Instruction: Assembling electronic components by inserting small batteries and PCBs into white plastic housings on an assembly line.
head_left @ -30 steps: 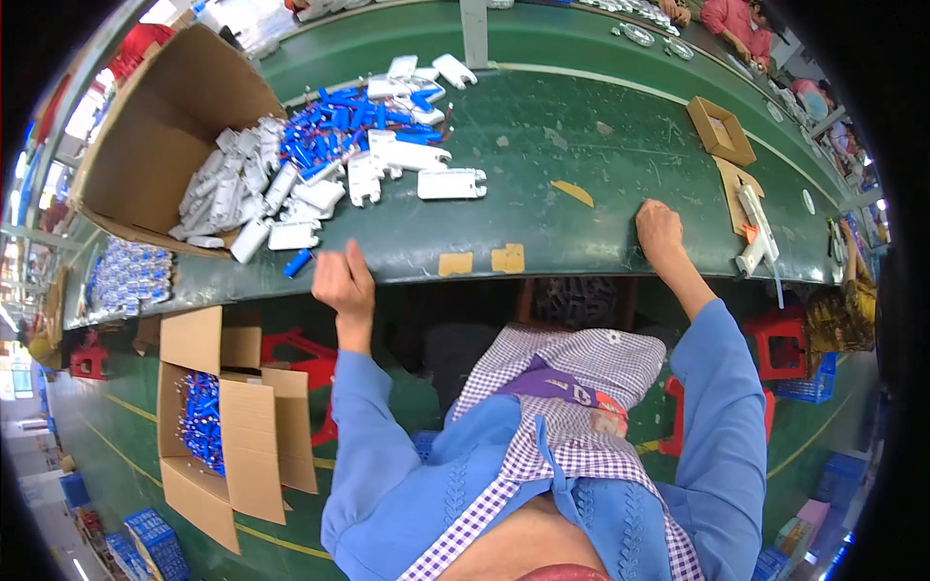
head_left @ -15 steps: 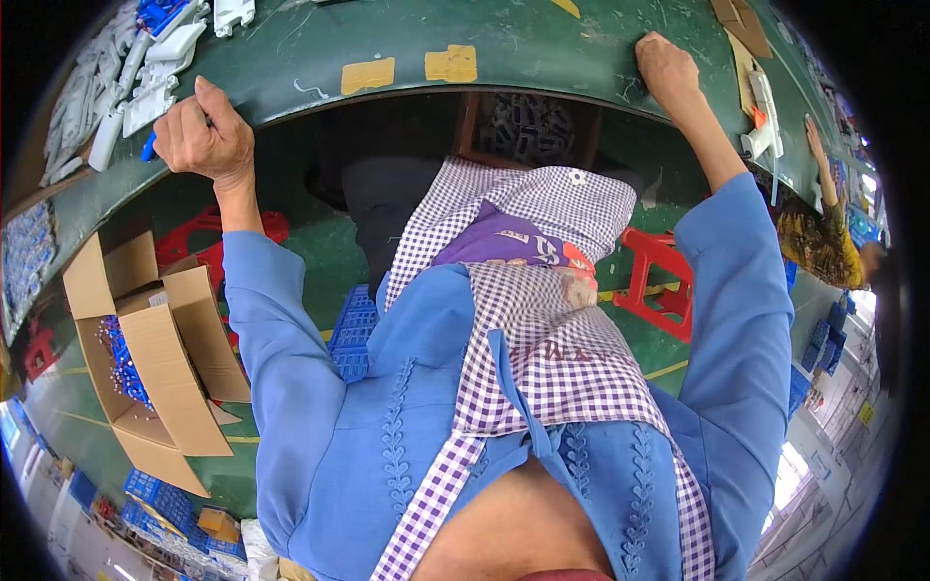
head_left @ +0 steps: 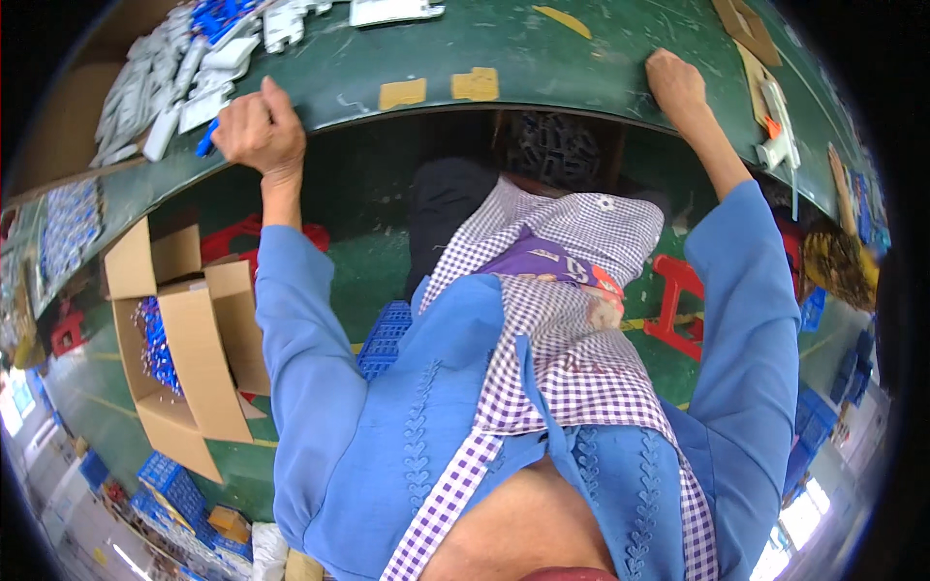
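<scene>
My left hand (head_left: 262,131) is closed in a loose fist at the near edge of the green table (head_left: 339,63), thumb sticking up. Nothing shows between its fingers. Close beside its knuckles lies a small blue piece (head_left: 206,138), partly covered by the hand; whether they touch I cannot tell. Past it is a pile of white plastic parts (head_left: 160,82) with blue parts (head_left: 221,17) behind. Toward the right, my right hand (head_left: 675,85) rests as a fist on the tabletop, with no object visible in it. A white gun-shaped piece with an orange bit (head_left: 778,126) lies further right.
An open cardboard box (head_left: 203,358) of blue pieces stands at lower left. Under the table is a bin of dark parts (head_left: 552,150). Red stools (head_left: 673,300) and a blue crate (head_left: 386,339) are on the floor. Another person's arm (head_left: 841,189) reaches in at far right.
The view has swung left, so the table, pile and box appear further right. More of the white parts shows at the top left. Both hands stay closed at the table.
</scene>
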`<state>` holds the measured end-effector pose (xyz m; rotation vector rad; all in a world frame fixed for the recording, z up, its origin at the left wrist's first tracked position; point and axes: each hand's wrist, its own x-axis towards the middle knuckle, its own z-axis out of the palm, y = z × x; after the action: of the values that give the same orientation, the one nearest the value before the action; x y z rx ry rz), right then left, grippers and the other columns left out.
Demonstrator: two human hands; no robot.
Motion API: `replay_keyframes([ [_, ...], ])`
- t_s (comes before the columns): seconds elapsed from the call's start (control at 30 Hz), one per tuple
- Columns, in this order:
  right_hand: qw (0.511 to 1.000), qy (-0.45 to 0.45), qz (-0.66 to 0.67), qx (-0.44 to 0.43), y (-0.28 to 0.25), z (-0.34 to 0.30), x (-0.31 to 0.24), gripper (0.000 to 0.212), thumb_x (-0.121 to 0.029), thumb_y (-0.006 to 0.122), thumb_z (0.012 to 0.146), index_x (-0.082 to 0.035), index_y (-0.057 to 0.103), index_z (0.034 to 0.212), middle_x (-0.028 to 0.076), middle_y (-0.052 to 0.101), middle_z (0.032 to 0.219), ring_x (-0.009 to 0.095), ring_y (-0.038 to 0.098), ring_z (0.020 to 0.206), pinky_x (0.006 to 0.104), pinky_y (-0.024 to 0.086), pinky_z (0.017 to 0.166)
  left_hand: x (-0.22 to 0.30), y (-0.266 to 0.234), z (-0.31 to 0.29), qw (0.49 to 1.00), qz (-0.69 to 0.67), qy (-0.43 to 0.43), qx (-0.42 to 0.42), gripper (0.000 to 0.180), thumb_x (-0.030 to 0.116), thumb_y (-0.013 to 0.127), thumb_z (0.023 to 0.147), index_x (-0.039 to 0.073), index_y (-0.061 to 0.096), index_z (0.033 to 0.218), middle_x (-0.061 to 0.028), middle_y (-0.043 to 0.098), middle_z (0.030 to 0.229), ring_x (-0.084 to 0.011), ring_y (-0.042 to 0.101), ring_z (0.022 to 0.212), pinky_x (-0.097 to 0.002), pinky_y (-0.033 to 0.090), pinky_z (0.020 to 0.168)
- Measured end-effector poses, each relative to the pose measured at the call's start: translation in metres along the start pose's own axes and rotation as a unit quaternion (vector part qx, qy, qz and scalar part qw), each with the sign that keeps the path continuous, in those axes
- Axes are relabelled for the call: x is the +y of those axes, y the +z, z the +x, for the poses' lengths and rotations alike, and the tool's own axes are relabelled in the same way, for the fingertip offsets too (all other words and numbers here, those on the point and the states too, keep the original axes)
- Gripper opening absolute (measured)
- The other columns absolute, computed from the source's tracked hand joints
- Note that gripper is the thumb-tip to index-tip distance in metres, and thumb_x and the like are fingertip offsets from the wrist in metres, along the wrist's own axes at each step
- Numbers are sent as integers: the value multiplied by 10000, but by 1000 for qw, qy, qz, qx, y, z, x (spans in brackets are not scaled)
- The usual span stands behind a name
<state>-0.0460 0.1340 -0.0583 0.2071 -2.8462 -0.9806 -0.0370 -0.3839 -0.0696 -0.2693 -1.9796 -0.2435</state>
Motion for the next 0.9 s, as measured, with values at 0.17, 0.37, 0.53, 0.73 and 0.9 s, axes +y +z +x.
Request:
replay_keyframes([
  [0.17, 999, 2, 6, -48, -43, 0, -21, 194, -91, 496, 822, 20, 642, 887, 176, 675, 870, 284, 685, 776, 386, 567, 594, -6, -8, -1, 1000, 9, 1, 11, 219, 141, 655, 759, 105, 552, 569, 11, 545, 587, -191, 518, 591, -339, 303, 563],
  [0.37, 998, -11, 30, -48, -39, 1, -18, 206, -97, 507, 818, 25, 649, 903, 187, 672, 882, 293, 684, 781, 392, 566, 589, -3, -11, 2, 1000, 10, 1, -3, 251, 148, 644, 776, 101, 536, 554, 2, 542, 592, -198, 511, 588, -349, 303, 557],
  [0.53, 1000, 11, -5, 5, -20, -5, -15, 189, -99, 472, 830, 54, 578, 862, 167, 662, 737, 231, 680, 641, 313, 547, 531, 5, -13, 4, 1000, 10, -5, -18, 260, 135, 638, 775, 100, 526, 544, -8, 520, 573, -202, 498, 580, -356, 290, 549],
  [0.73, 999, -1, -27, 21, 2, -4, -7, 174, -109, 476, 832, 36, 573, 828, 145, 654, 693, 222, 676, 630, 312, 545, 523, 10, -13, 7, 1000, 2, -9, -10, 258, 120, 624, 785, 93, 528, 547, -15, 515, 570, -209, 493, 586, -354, 288, 562],
  [0.9, 998, -11, -4, 62, -3, -5, -2, 166, -110, 475, 838, 22, 570, 802, 147, 656, 702, 234, 675, 631, 317, 547, 532, 11, -11, 8, 1000, -4, -7, 5, 244, 117, 625, 781, 92, 538, 555, -22, 530, 582, -217, 498, 595, -356, 291, 563],
])
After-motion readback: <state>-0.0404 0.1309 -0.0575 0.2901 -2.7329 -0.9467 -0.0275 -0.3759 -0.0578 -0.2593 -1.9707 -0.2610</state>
